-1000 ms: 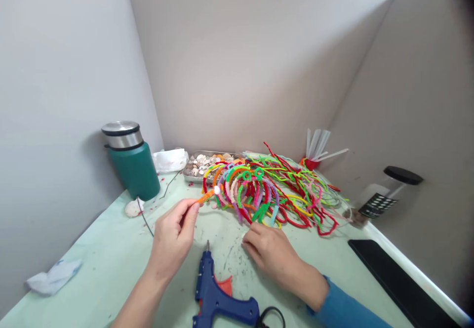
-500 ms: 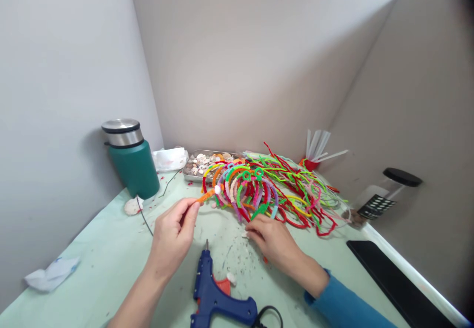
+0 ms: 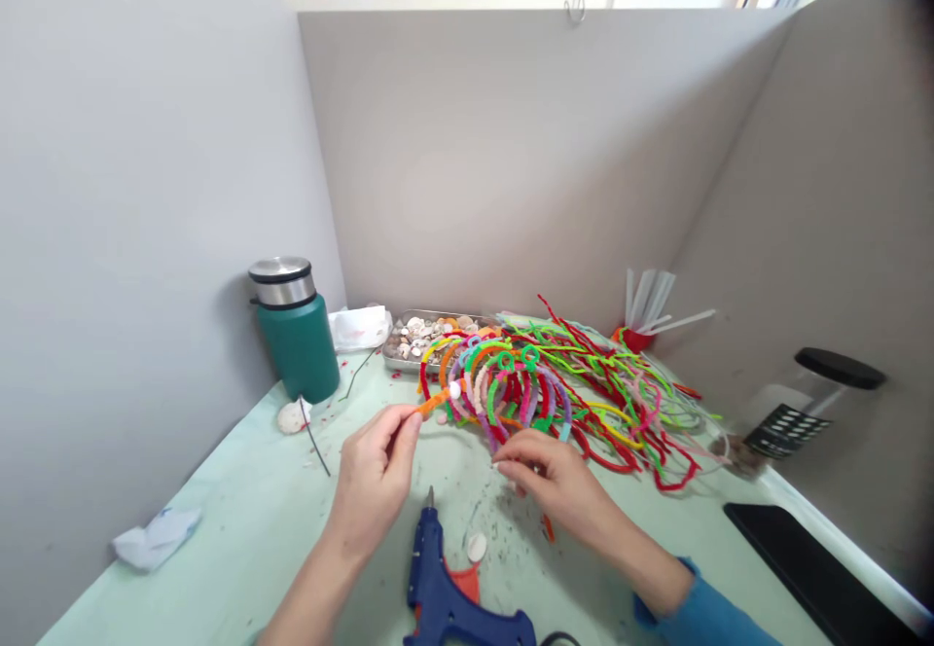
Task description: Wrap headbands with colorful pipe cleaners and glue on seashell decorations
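Note:
My left hand pinches an orange pipe cleaner between thumb and fingertips. A small white shell sits near its far end. My right hand is closed, thumb and fingers together, on a small white piece that looks like a shell, mostly hidden by the fingertips. Just beyond both hands lies a row of bent, colourful pipe cleaner rings. Below and between the hands, a blue glue gun lies with its nozzle pointing away from me. Beside it is a flat white shell.
A metal tray of shells stands at the back, next to loose pipe cleaners. Glue sticks stand in a red holder. A green bottle is at left, a jar and black slab at right. Grey panels surround the table.
The view has tilted up and shifted left. My right hand's fingertips have lifted slightly with the small white piece. My left hand still holds the orange pipe cleaner.

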The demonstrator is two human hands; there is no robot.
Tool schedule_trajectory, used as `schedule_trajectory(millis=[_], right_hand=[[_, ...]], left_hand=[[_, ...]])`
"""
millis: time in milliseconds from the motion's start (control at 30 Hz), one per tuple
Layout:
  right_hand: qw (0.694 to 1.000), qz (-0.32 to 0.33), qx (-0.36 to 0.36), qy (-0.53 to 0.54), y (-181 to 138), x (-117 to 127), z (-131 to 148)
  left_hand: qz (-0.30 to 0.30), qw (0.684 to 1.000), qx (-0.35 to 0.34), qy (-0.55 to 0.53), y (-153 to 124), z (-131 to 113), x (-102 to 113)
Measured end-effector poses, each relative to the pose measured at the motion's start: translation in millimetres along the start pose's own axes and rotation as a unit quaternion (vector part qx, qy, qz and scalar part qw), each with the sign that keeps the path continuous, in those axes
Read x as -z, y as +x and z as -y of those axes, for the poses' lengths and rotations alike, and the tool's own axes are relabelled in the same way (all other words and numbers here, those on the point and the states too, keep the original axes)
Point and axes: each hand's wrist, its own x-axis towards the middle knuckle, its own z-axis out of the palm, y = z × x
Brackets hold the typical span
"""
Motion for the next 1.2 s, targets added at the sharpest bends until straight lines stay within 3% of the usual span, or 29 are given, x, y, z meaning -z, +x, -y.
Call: schedule_trajectory(millis=[133,267,367,633,1200], right_hand=[[0.981,-0.018,-0.07,0.181,5,-3,31],[0.959,-0.06,-0.027,0.274,16,-15,54],[0.958,-0.069,-0.004,0.28,24,-25,60],[0.974,-0.158,0.124,0.101,31,-31,60],[0.925,-0.185,0.283,-0.176,32,-25,56]], left_hand=[[0.004,1.0,0.004,-0.009,0,-1,-2],[0.013,1.0,0.0,-0.019,0,-2,-3],[0.024,0.999,-0.006,-0.024,0,-3,-3],[0.019,0.999,-0.017,-0.027,-2,-3,-3],[0.033,0.998,-0.01,-0.06,-3,-3,-2]])
